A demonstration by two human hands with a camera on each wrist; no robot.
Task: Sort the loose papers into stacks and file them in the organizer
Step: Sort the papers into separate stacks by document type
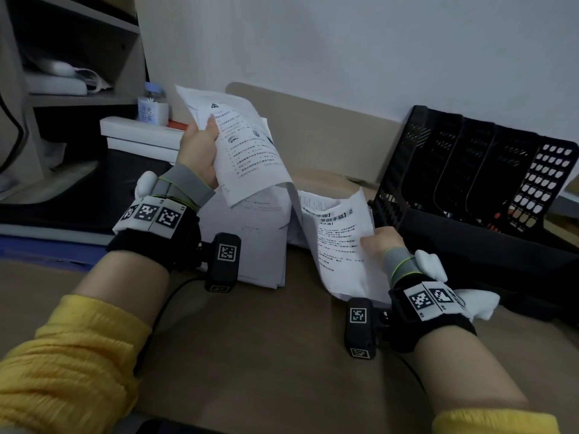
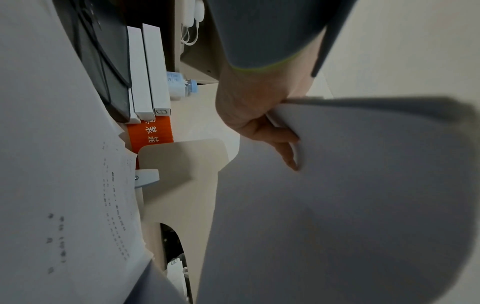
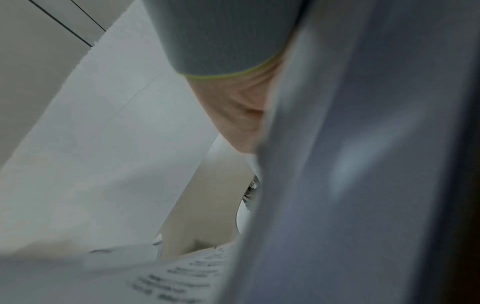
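My left hand (image 1: 200, 145) grips a sheaf of printed papers (image 1: 247, 148) raised above the desk, thumb on top; in the left wrist view the fingers (image 2: 283, 144) curl under the blank undersides of the sheets (image 2: 337, 205). My right hand (image 1: 380, 245) pinches the right edge of another printed sheet (image 1: 338, 239), which bends up off the desk. A flat stack of papers (image 1: 253, 242) lies on the desk between the hands. The black mesh organizer (image 1: 470, 173) with several upright slots stands at the right. In the right wrist view paper (image 3: 363, 164) hides the fingers.
White boxes (image 1: 141, 136) and a small bottle (image 1: 153, 104) sit at the back left beside a shelf unit (image 1: 78, 57). A beige board (image 1: 329, 136) leans on the wall behind the papers. The brown desk (image 1: 266, 339) stretches toward me.
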